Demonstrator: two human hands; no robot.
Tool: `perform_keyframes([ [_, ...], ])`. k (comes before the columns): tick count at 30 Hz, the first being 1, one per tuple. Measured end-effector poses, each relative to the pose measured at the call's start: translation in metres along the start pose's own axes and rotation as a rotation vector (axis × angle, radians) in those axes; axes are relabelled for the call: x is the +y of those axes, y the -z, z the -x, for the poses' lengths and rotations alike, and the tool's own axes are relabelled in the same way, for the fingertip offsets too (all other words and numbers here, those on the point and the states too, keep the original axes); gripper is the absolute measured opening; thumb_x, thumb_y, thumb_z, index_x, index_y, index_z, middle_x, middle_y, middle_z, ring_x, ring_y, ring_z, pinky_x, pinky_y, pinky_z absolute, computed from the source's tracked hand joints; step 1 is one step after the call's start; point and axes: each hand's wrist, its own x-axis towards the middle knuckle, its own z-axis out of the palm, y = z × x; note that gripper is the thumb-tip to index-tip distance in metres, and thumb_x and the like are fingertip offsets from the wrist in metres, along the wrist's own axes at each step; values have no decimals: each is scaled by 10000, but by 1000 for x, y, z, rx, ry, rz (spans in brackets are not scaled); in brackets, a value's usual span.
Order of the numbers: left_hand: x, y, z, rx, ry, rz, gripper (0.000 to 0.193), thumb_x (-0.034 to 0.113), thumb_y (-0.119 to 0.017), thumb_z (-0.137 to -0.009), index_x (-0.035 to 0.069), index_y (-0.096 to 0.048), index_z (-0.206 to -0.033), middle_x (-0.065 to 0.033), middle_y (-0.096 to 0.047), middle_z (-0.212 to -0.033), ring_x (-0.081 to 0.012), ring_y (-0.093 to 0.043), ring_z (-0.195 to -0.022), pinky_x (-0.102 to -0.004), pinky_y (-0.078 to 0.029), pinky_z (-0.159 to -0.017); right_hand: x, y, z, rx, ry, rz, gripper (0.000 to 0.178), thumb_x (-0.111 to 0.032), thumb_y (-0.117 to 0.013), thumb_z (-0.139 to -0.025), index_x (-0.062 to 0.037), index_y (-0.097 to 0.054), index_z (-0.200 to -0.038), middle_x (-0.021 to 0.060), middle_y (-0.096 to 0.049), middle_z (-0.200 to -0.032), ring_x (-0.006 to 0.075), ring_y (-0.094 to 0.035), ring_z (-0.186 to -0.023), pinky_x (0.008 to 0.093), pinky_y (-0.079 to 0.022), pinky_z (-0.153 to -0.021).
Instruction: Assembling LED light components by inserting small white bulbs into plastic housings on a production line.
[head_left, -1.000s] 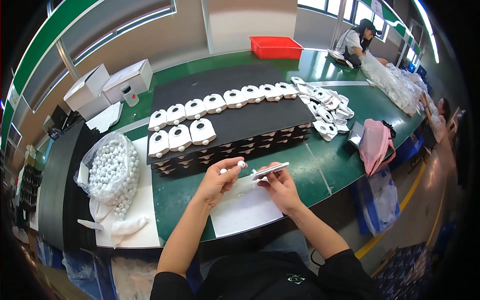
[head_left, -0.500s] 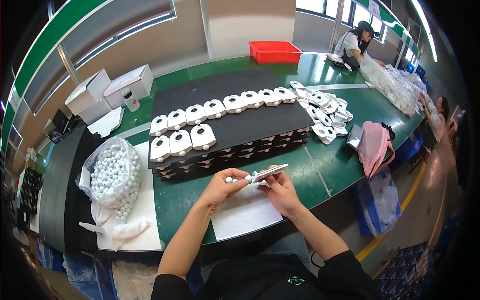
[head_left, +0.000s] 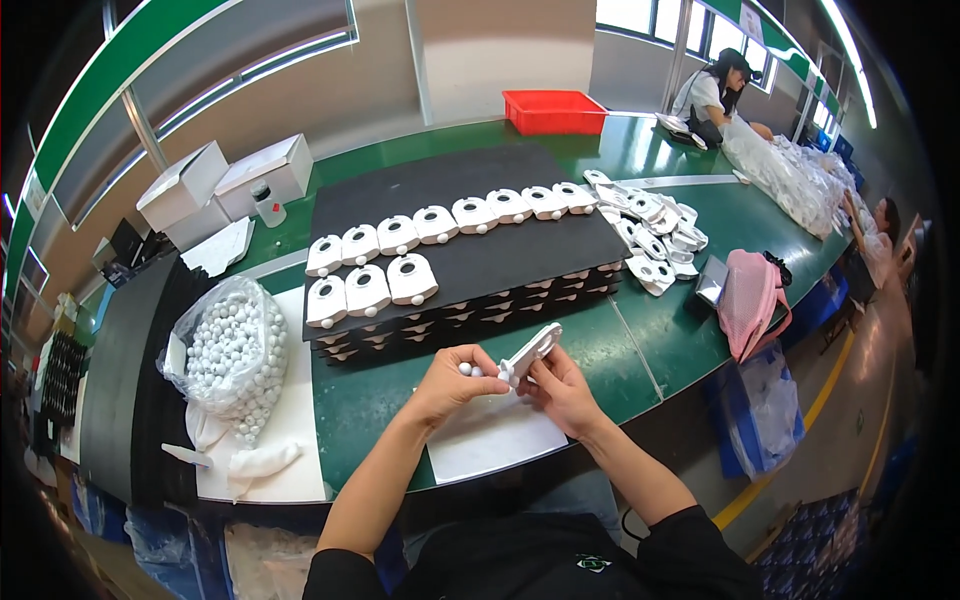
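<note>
My right hand (head_left: 565, 392) grips a white plastic part (head_left: 533, 350) with a round opening, tilted up above the table. My left hand (head_left: 452, 384) is closed on small white balls (head_left: 466, 369), two of which show between its fingers. Its fingertips press at the lower end of the white part, where another ball sits. Whether that ball is seated in the part I cannot tell. Under both hands lies a white sheet (head_left: 490, 445). Beyond them, similar white parts with balls at their ends (head_left: 367, 290) stand in two rows on a black foam board (head_left: 500, 255).
A plastic bag of white balls (head_left: 235, 345) stands at the left beside a stack of black boards (head_left: 130, 380). Loose white parts (head_left: 655, 235) are piled to the right, near a pink bag (head_left: 750, 295). A red bin (head_left: 555, 113) is at the back; a co-worker (head_left: 712, 95) sits far right.
The white part has turned from nearly flat to tilted upward, its round opening now showing. My left fingers have moved slightly right and down against its lower end.
</note>
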Motion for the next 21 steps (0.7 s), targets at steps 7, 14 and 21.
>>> perform_keyframes([
  [7,-10,12,-5,97,1,63,164,48,-713,-667,78,-554,-692,25,-515,-621,-44,-420,-519,-198,-324,-449,-38,-21,-32,-162,210,411,257,-47,-473,-861,-22,-452,-1116,29,-538,-906,71,-501,-745,218,-416,-631],
  [14,-15,18,-8,18,57,366,302,376,-608,-817,89,-519,-851,23,-488,-698,-15,-348,-521,-157,-237,-406,-75,-42,-112,-80,290,790,350,-100,-592,-778,54,-490,-1076,62,-591,-684,60,-499,-588,213,-388,-528],
  [21,-7,16,-11,53,193,715,293,358,-520,-864,69,-494,-903,-49,-484,-768,-58,-323,-514,-146,-195,-375,-66,-38,-154,-4,249,1205,350,-201,-637,-719,49,-602,-961,128,-634,-745,218,-608,-665,314,-472,-660],
])
